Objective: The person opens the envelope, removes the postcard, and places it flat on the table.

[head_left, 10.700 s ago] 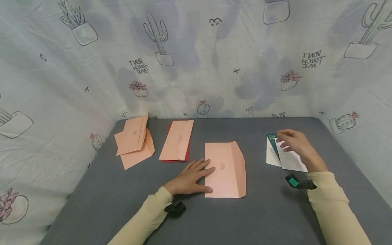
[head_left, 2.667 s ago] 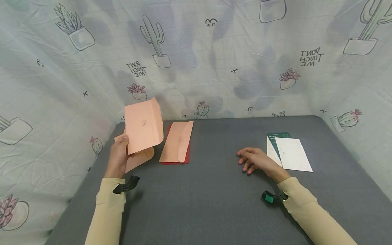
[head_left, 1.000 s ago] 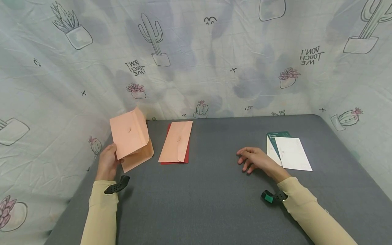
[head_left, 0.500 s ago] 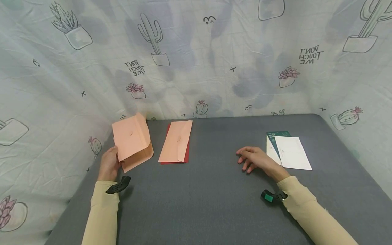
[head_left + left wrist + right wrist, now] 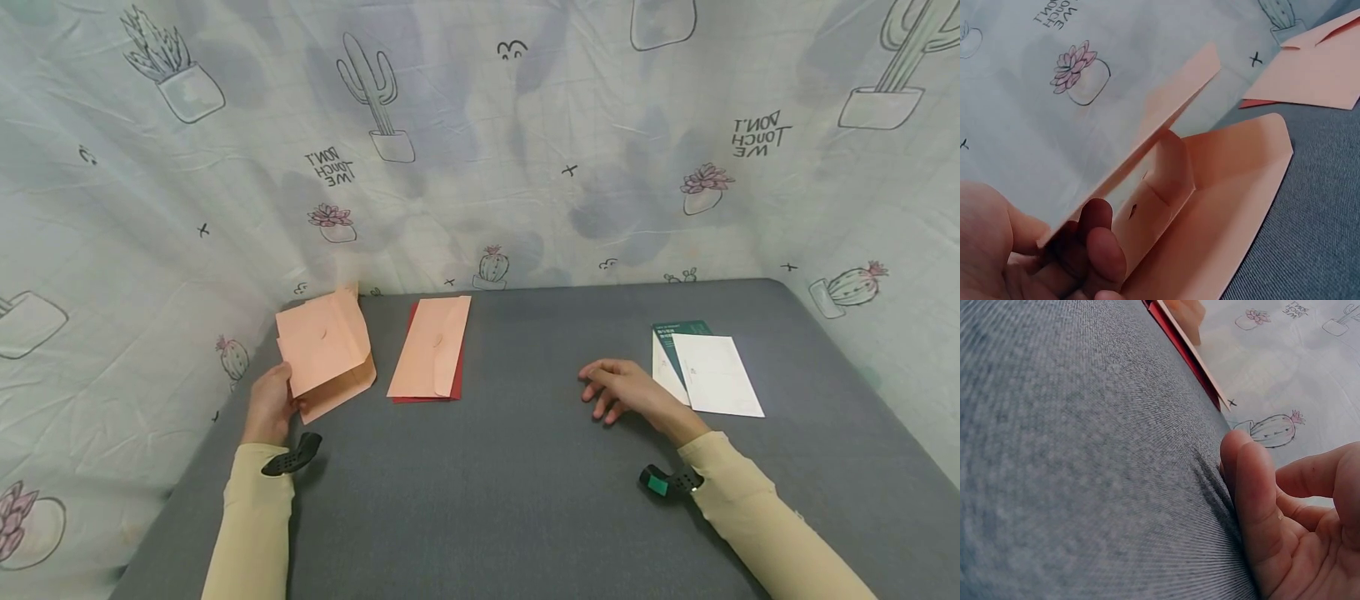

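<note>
At the table's left, my left hand pinches a peach envelope by its near left edge, flap facing right. The envelope tilts over another peach envelope on the table. In the left wrist view the thumb lies on the held envelope's upper face and curled fingers are beneath, near the lower envelope. My right hand rests on the table with loosely bent fingers, holding nothing. Just beyond it lies a white card, partly over a green-and-white card.
Mid-left on the grey table lies a peach envelope on top of a red envelope. A white cloth with cactus drawings hangs behind and at the sides. Both wrists wear black bands.
My left hand has carried the peach envelope from mid-table to the left pile, lowering it slightly in the last second. My right hand left the cards earlier and has since stayed still.
</note>
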`<action>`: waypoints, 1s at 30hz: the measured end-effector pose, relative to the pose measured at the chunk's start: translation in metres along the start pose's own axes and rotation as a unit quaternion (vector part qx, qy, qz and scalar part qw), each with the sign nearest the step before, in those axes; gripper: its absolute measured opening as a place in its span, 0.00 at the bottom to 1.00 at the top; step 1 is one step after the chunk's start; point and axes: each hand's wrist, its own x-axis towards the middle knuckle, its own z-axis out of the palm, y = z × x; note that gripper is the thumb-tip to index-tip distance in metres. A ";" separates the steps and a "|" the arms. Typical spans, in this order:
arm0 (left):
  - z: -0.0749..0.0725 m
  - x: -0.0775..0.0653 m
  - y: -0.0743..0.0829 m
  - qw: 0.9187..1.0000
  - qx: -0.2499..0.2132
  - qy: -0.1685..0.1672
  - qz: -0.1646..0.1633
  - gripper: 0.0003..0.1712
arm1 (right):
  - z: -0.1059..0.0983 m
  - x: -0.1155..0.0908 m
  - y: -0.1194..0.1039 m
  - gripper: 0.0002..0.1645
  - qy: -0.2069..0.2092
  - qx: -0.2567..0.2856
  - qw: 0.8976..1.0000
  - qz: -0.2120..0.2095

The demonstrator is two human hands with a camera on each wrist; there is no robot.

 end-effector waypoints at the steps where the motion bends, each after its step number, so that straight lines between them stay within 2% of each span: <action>1: 0.000 0.000 -0.001 1.000 -0.004 -0.001 0.001 0.34 | 0.000 0.000 0.000 0.26 0.000 -0.001 1.000 0.000; 7: -0.003 0.001 -0.003 1.000 -0.024 0.014 -0.008 0.33 | 0.000 0.001 0.001 0.25 0.003 -0.004 1.000 -0.001; 13: -0.002 0.002 -0.006 0.999 -0.008 0.045 -0.010 0.33 | 0.000 0.001 0.002 0.25 0.006 -0.001 1.000 0.000; 17: -0.003 0.003 -0.007 0.998 0.000 0.060 -0.006 0.20 | 0.000 0.000 0.003 0.25 0.006 0.000 1.000 0.000; 19: -0.004 0.004 -0.007 0.998 -0.004 0.056 -0.004 0.15 | 0.000 0.000 0.002 0.25 0.005 0.000 1.000 -0.002; 24: -0.007 0.004 -0.005 0.998 -0.023 0.058 -0.002 0.14 | 0.000 0.000 0.002 0.26 0.004 0.003 1.000 -0.004; 30: -0.004 0.000 0.001 0.994 -0.032 0.098 0.047 0.12 | 0.000 -0.001 0.002 0.26 0.003 0.001 1.000 -0.003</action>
